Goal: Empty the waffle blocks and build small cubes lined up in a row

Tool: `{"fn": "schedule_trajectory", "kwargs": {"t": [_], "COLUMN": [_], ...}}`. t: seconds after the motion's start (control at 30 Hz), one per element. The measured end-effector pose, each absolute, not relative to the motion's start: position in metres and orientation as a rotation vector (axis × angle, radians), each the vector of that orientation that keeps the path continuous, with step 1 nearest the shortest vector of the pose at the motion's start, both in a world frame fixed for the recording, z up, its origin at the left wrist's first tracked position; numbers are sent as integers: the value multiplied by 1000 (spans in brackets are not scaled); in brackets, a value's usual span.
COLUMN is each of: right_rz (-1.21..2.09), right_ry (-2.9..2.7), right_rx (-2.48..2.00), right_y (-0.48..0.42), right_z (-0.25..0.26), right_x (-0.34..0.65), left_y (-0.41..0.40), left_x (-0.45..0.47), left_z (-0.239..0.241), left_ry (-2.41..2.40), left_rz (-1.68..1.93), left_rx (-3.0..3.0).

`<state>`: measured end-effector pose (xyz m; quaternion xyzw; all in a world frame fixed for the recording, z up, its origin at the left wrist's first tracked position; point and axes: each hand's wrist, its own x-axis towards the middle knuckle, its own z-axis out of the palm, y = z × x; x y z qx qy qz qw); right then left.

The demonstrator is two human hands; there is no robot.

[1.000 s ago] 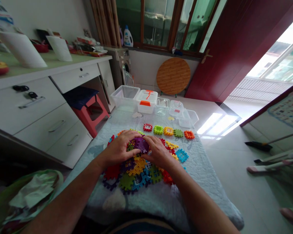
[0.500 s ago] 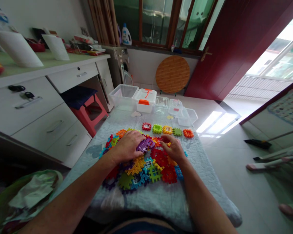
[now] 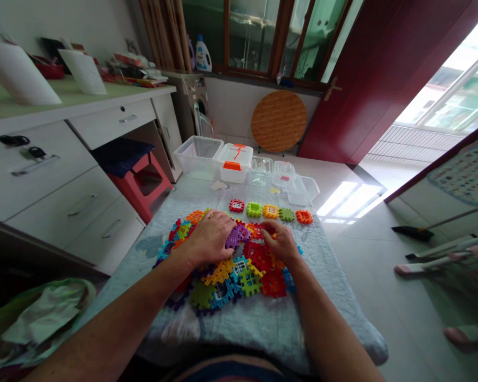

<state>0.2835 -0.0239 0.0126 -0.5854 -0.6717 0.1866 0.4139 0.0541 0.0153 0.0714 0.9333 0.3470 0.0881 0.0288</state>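
A heap of interlocking plastic building blocks in many colours lies before me, some with window grids. My left hand (image 3: 212, 236) rests over the left of the heap, fingers stretched out and thumb apart. Beside its thumb and fingertips is a purple block (image 3: 236, 236); I see no clear grip on it. My right hand (image 3: 281, 243) is at the heap's right side, thumb and fingers apart, close to a red-orange block (image 3: 255, 230). Its far fingers are partly hidden. Nearer me lie a red block (image 3: 274, 284), a green block (image 3: 250, 282) and a yellow block (image 3: 219, 272).
Beyond the heap is a row of several single blocks, among them a light green block (image 3: 254, 209) and an orange block (image 3: 304, 216). Behind stand an uncovered clear bin (image 3: 199, 159), a lidded box (image 3: 235, 164) and smaller clear containers. A pink stool (image 3: 141, 183) is left of the cloth-covered table (image 3: 334, 297).
The view has shifted slightly, so everything sits a little further left. Both hands stay at nearly the same places on the heap, and the row of blocks is unchanged.
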Motion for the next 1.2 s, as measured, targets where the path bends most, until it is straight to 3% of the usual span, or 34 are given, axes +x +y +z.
{"fn": "schedule_trajectory", "kwargs": {"t": [0.33, 0.67, 1.2], "right_rz": [450, 479, 486], "right_ry": [-1689, -1681, -1695], "right_rx": [-1463, -1486, -1494], "right_y": [-23, -23, -22], "right_z": [11, 10, 10], "right_x": [284, 285, 286], "left_y": [91, 180, 203], "left_x": [20, 31, 46], "left_z": [97, 50, 20], "left_ry": [1235, 1301, 1185], "left_rz": [487, 217, -150], "left_rx": [2752, 2615, 2549]}}
